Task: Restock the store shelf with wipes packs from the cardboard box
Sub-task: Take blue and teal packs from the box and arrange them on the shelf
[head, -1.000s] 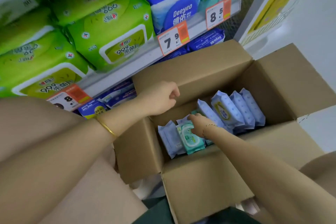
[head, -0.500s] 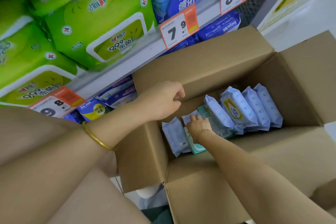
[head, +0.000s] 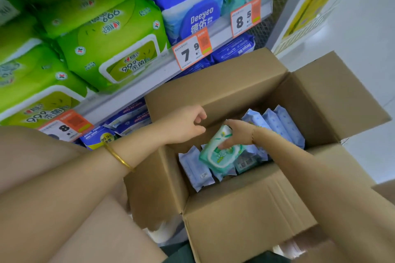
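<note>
An open cardboard box (head: pixel 235 209) stands on the floor below the store shelf (head: pixel 136 89). Several pale blue wipes packs (head: pixel 280 124) stand on edge inside it. My right hand (head: pixel 239 133) grips a teal and white wipes pack (head: pixel 220 151), lifted and tilted above the others in the box. My left hand (head: pixel 186 124) hovers over the box's left flap with its fingers curled and nothing in it. A gold bangle sits on that wrist.
Large green wipes packs (head: pixel 111 49) and blue Deeyeo packs (head: pixel 192 6) fill the shelf above orange price tags (head: pixel 192 49). Small blue packs (head: pixel 119 126) lie on the lower shelf, left of the box. White floor (head: pixel 363 70) lies to the right.
My right hand has taken hold of the teal pack and raised it out of the row. The left hand has stayed near the box flap. The view has shifted slightly.
</note>
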A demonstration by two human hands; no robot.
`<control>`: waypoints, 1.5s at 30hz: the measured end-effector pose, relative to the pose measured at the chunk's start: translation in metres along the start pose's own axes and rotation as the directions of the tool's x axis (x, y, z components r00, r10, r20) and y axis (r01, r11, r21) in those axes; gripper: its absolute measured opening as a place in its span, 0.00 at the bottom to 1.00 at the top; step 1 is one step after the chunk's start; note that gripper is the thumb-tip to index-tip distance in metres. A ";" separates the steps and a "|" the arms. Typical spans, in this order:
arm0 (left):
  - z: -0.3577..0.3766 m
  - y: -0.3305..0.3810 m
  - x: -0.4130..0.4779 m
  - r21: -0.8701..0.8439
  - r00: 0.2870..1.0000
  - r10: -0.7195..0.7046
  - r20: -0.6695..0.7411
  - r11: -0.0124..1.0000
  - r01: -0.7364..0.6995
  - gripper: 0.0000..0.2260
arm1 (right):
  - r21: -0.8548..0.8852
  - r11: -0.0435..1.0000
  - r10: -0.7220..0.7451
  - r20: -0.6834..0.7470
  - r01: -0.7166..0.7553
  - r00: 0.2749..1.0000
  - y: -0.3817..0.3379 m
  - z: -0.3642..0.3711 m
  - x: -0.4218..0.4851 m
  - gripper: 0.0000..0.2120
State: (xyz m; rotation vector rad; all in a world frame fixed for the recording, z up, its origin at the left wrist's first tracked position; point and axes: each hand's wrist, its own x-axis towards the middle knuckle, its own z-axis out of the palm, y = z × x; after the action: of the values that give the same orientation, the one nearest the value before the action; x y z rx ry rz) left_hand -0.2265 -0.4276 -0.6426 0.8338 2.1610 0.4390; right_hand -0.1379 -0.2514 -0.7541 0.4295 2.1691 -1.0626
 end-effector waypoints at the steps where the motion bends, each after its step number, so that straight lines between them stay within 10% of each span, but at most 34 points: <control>1: -0.001 0.002 -0.002 -0.046 1.000 -0.010 0.001 0.999 0.010 0.17 | 0.119 0.993 -0.030 0.016 0.027 0.999 -0.006 -0.013 -0.009 0.22; 11: -0.034 0.033 -0.037 -0.480 0.996 0.069 0.059 0.876 -0.032 0.11 | 0.538 0.805 -0.291 -0.005 0.248 0.957 -0.072 -0.075 -0.091 0.18; 16: -0.048 0.041 -0.048 -0.802 1.000 -0.014 -0.017 0.597 -0.005 0.06 | 0.771 0.561 -0.205 -0.223 0.301 0.953 -0.090 -0.084 -0.114 0.24; 24: -0.097 0.078 -0.084 -0.750 0.990 0.032 -0.136 0.650 -0.124 0.05 | 0.680 0.517 -0.375 -0.367 0.520 0.851 -0.138 -0.108 -0.160 0.18; 28: -0.137 0.100 -0.105 -0.731 0.983 0.090 -0.159 0.659 -0.179 0.23 | 0.694 0.360 -0.417 -0.477 0.623 0.773 -0.168 -0.131 -0.180 0.22; 32: -0.171 0.120 -0.119 -0.702 0.921 0.037 -0.387 0.636 -0.321 0.08 | 0.709 0.185 -0.436 -0.561 0.680 0.704 -0.209 -0.148 -0.192 0.13; 36: -0.224 0.127 -0.126 -0.698 0.859 -0.023 -0.511 0.594 -0.400 0.05 | 0.487 0.418 -0.334 -0.702 0.767 0.629 -0.248 -0.172 -0.194 0.12; 38: -0.255 0.124 -0.120 -0.672 0.806 -0.075 -0.587 0.600 -0.434 0.10 | 0.165 0.643 -0.234 -0.887 0.748 0.398 -0.259 -0.193 -0.184 0.11; 41: -0.299 0.116 -0.096 -0.604 0.705 -0.149 -0.693 0.655 -0.454 0.10 | -0.372 0.887 -0.400 -0.915 0.272 0.055 -0.272 -0.230 -0.170 0.15; 45: -0.350 0.106 -0.045 -0.515 0.570 -0.215 -0.793 0.738 -0.437 0.16 | -0.565 0.821 -0.550 -0.821 -0.078 0.155 -0.291 -0.267 -0.146 0.18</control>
State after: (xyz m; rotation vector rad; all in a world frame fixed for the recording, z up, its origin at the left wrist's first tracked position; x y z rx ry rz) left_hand -0.4255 -0.3962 -0.3340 0.3351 2.4077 1.9060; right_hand -0.3073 -0.2193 -0.3698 0.6089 3.7131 -0.1449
